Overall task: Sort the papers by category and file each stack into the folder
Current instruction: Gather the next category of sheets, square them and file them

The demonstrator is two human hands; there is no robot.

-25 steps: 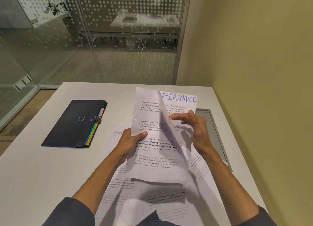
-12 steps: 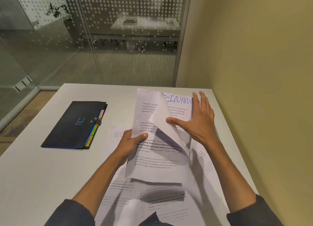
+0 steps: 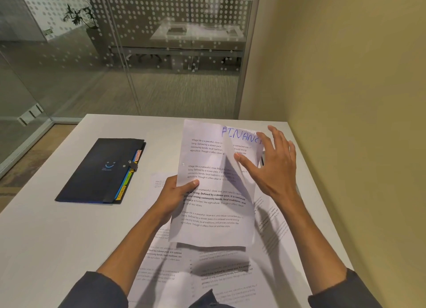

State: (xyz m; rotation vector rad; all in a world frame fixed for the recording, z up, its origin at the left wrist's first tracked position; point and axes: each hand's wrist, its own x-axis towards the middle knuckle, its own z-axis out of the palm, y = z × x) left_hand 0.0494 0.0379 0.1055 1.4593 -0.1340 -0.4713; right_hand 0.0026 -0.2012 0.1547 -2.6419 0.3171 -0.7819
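White worktop (image 3: 57,238) in a corner, yellow wall on my right, dotted glass partition ahead. Black expanding folder (image 3: 96,171) lies shut on the left part of the worktop, well apart from my hands, coloured tabs along its right edge, a yellow one reads SPORTS.

My left hand (image 3: 175,197) grasps a small stack of printed sheets (image 3: 214,206) at its left edge, thumb on the front, holding it up off the worktop, tilted toward me. Top sheet's right side is curled up and back, showing the sheet behind with "FINANC…" handwritten in blue (image 3: 239,134) at the top.

My right hand (image 3: 274,169) is spread, fingers released and apart, not clenched; thumb tip touches the curled edge of the top sheet, fingers reach behind the stack's upper right corner. Cannot tell if they press the back sheet.

More printed papers (image 3: 207,273) lie loose on the worktop under and near the held stack, overlapping, spreading to the near edge. Dark sleeves on both forearms.
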